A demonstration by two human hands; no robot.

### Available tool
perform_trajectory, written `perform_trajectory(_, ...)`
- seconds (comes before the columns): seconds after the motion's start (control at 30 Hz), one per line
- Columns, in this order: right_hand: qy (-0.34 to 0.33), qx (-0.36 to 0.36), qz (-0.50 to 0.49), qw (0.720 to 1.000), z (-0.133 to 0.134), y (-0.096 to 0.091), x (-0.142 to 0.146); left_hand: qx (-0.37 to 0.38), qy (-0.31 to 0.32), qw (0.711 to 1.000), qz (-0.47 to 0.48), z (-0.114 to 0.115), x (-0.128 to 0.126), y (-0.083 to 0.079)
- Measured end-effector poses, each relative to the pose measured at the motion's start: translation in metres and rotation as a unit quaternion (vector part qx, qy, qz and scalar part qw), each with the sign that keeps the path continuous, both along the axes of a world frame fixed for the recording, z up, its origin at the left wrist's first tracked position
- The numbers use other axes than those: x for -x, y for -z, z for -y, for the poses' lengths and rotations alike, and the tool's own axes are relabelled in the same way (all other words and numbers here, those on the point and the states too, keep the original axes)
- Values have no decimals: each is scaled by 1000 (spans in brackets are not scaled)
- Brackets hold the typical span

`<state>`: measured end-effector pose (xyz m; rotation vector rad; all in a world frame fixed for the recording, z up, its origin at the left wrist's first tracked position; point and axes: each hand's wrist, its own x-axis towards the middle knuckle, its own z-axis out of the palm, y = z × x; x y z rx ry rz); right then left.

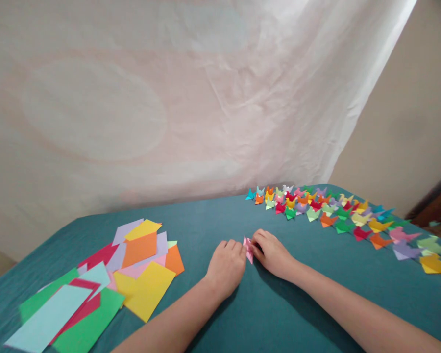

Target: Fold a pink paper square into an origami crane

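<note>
A small pink folded paper piece (pixel 248 249) stands on the teal tablecloth (pixel 279 304) between my two hands. My left hand (pixel 226 267) rests on the cloth with its fingers curled against the left side of the piece. On the other side, my right hand (pixel 272 252) pinches the piece with fingers pressed together. Most of the paper is hidden by my fingers.
Loose flat sheets of coloured paper (pixel 106 279) lie spread on the left of the table. Several small folded paper figures (pixel 338 213) in many colours stand in rows along the far right. A pale cloth backdrop (pixel 169 98) hangs behind the table.
</note>
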<state>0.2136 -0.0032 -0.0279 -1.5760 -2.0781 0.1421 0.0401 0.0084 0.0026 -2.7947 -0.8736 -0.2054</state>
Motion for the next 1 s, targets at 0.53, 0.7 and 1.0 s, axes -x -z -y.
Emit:
perform_trajectory(0.53, 12, -6, -42, 999, -1, 9, -2, -7, 12, 1000, -6, -2, 0, 5)
perform_trajectory(0.7, 23, 4, -50, 998, -2, 9, -2, -4, 14, 1000, -4, -2, -1, 7)
perform_trajectory(1.0, 32, 14, -49, 998, -3, 8, -2, -4, 13, 1000, -25, -1, -2, 2)
